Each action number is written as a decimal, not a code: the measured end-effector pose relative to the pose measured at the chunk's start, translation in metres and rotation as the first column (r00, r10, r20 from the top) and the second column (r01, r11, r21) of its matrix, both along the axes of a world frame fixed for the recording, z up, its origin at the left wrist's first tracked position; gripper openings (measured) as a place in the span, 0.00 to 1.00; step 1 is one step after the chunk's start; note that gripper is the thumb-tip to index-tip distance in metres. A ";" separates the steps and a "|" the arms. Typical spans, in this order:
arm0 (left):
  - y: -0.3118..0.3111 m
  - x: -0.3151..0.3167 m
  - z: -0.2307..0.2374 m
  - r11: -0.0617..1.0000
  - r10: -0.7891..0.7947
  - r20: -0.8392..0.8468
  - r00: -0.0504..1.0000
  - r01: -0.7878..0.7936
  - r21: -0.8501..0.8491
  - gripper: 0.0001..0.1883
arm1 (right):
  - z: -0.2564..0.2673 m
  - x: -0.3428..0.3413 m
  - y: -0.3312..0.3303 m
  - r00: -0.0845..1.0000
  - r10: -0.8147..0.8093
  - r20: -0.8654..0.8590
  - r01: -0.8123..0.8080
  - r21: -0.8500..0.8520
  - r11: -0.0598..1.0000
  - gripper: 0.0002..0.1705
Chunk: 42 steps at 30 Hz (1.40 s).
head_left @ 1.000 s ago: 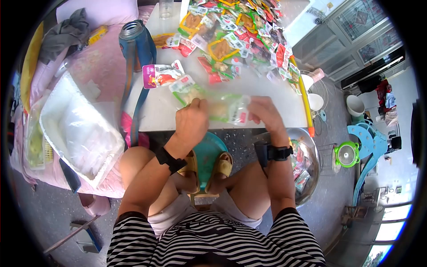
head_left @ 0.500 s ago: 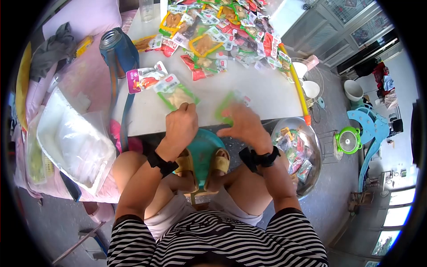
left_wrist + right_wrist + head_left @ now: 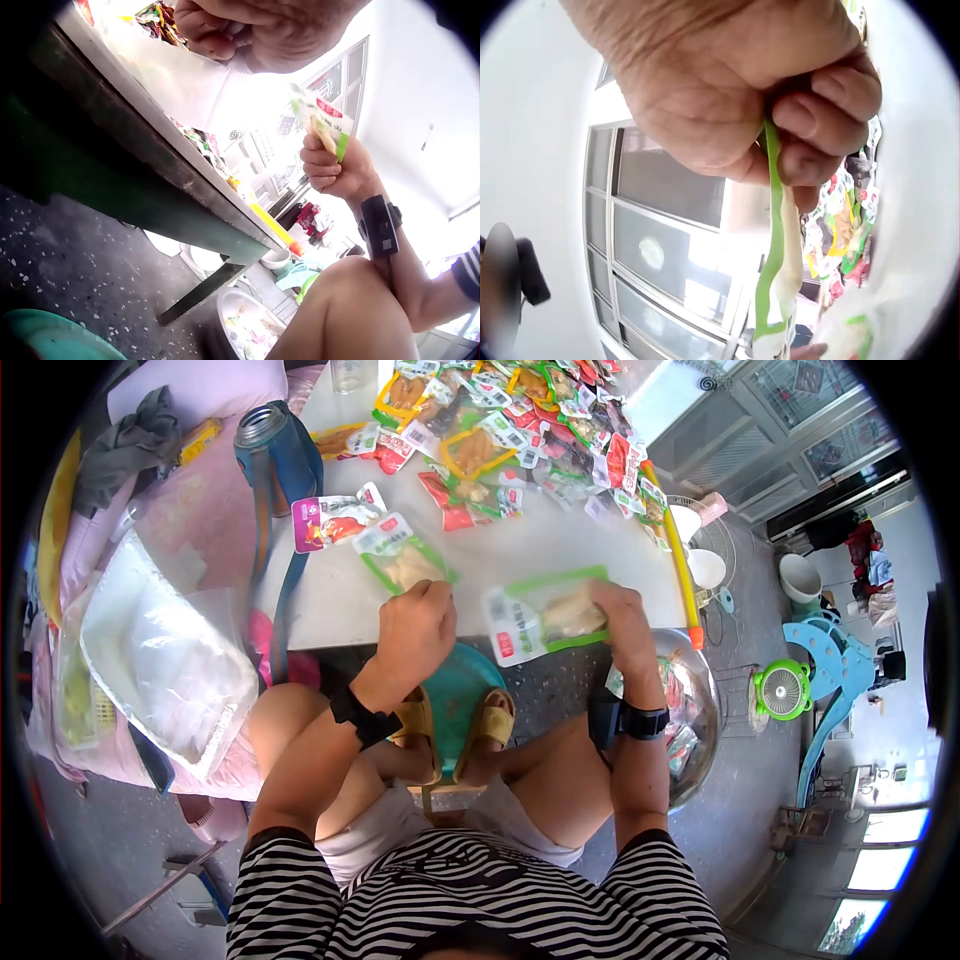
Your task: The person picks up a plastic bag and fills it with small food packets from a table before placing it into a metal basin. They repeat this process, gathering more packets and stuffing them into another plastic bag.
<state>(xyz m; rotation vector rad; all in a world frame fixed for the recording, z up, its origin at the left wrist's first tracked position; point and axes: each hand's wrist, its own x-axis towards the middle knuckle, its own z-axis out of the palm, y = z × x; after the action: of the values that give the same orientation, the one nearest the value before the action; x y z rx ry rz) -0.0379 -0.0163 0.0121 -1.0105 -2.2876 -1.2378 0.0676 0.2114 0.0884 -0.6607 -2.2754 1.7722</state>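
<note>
In the head view, my right hand (image 3: pixel 628 625) grips one end of a clear, green-edged food pouch (image 3: pixel 535 622) with pale food inside. Its white label end points left, over the table's front edge. The right wrist view shows the fingers curled round the pouch's green edge (image 3: pixel 774 247). A similar green-edged pouch (image 3: pixel 385 543) is pinched at its near edge by my left hand (image 3: pixel 415 628), whose fingers are curled. That pouch slants across the white table (image 3: pixel 330 595). Just behind it lies a purple and red pouch (image 3: pixel 325 525).
Many coloured food pouches (image 3: pixel 480 445) are heaped at the table's back. A blue flask (image 3: pixel 275 455) stands at the left, and a yellow strip (image 3: pixel 680 565) runs along the right edge. A metal basin (image 3: pixel 690 760) with pouches sits low right; a white foam box (image 3: pixel 170 660) lies left.
The right hand's pouch has been turned end for end, its label now at the left. Half a second ago that hand was spread beside it. The left hand stays near its pouch.
</note>
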 end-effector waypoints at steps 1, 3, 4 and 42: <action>0.000 0.000 0.001 1.000 -0.001 0.008 1.000 0.001 0.004 0.04 | -0.008 -0.001 -0.004 0.999 0.036 -0.022 -0.035 0.021 0.999 0.21; 0.000 0.001 0.003 1.000 -0.002 0.009 1.000 0.002 0.004 0.04 | -0.018 -0.005 -0.009 0.991 0.136 0.009 -0.136 0.029 0.990 0.22; -0.001 0.001 0.005 1.000 0.000 0.002 1.000 0.000 0.001 0.04 | -0.021 -0.008 -0.012 0.986 0.164 -0.006 -0.164 0.036 0.986 0.22; -0.011 -0.003 0.001 0.960 0.087 0.122 0.989 -0.050 -0.277 0.05 | -0.011 -0.086 -0.063 0.609 0.724 0.325 -0.780 0.084 0.620 0.12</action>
<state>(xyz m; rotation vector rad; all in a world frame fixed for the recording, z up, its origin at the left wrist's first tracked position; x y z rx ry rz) -0.0413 -0.0268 0.0132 -0.9519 -2.6284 -1.0077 -0.0188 0.1481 0.0771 0.2158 -3.2022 1.7163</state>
